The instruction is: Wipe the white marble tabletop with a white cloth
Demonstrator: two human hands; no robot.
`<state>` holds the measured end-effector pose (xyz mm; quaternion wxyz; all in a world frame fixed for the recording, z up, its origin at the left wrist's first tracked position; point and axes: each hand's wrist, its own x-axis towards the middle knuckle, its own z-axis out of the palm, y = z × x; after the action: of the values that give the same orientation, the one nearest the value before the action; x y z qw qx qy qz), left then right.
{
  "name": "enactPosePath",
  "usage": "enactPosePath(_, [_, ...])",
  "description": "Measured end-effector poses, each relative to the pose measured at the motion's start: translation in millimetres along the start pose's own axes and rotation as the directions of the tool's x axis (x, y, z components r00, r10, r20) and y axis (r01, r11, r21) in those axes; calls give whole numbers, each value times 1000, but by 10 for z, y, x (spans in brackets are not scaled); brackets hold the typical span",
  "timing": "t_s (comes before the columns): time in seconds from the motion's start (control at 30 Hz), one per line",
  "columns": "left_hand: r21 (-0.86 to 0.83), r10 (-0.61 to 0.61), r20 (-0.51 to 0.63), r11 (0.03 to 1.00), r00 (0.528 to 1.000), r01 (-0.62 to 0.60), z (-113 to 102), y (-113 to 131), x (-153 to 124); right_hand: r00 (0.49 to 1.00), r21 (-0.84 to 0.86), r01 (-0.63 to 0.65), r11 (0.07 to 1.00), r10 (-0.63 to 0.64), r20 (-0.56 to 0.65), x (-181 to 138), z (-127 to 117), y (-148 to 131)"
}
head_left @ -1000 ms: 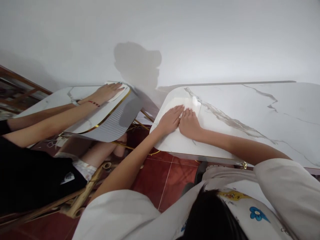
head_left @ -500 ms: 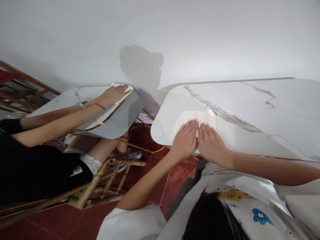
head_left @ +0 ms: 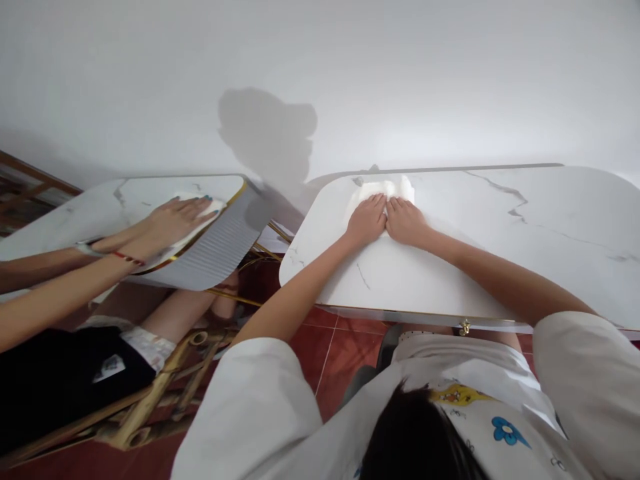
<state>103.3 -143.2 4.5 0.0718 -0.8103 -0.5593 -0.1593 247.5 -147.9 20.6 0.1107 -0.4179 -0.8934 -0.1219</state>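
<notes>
A white cloth (head_left: 379, 191) lies on the marble-patterned tabletop (head_left: 430, 280), near its far left edge. My left hand (head_left: 367, 219) rests palm down on the near part of the cloth, fingers pointing away from me. Beside it, almost touching, my right hand (head_left: 406, 220) presses on the same cloth, also palm down. Both arms reach well forward over the table. The cloth's far side is bunched up in folds ahead of my fingertips, and my hands cover its near part.
On the left, another person's hands (head_left: 183, 217) press a white cloth (head_left: 213, 207) on a second marble-patterned table (head_left: 60, 213). That person sits on a bamboo chair (head_left: 145, 413). A white wall (head_left: 425, 80) stands behind both tables. A small gold-coloured latch (head_left: 465, 327) is on my table's front edge.
My two hands have slid the cloth away from me, from near the front edge towards the wall. The other person's hands have moved nearer and to the left.
</notes>
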Motion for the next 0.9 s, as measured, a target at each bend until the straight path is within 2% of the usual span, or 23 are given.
enactPosePath(0.13, [4,-4,-102,1000,995,4,192,-297,393,999,52,-36,998,35,21,416,121,192])
enactPosePath(0.23, [6,-15,-130,1000,991,16,295,-467,635,999,86,-50,995,49,15,671,194,297])
enactPosePath(0.4, [4,-46,-159,999,986,47,408,-583,929,999,125,-46,991,47,-4,908,277,488])
enactPosePath(0.53, [-7,-49,-164,999,985,49,460,-486,1118,999,116,-53,992,53,5,913,305,717])
enactPosePath(0.7, [-56,-45,-118,998,992,39,479,-184,1329,996,91,-87,992,88,-2,771,307,1025])
enactPosePath(0.8, [-57,-55,-88,997,995,50,447,-18,1358,992,80,-125,989,126,-10,671,296,1102])
enactPosePath(0.9, [-45,-47,-64,998,997,44,383,98,1273,990,79,-138,987,140,-20,562,262,1077])
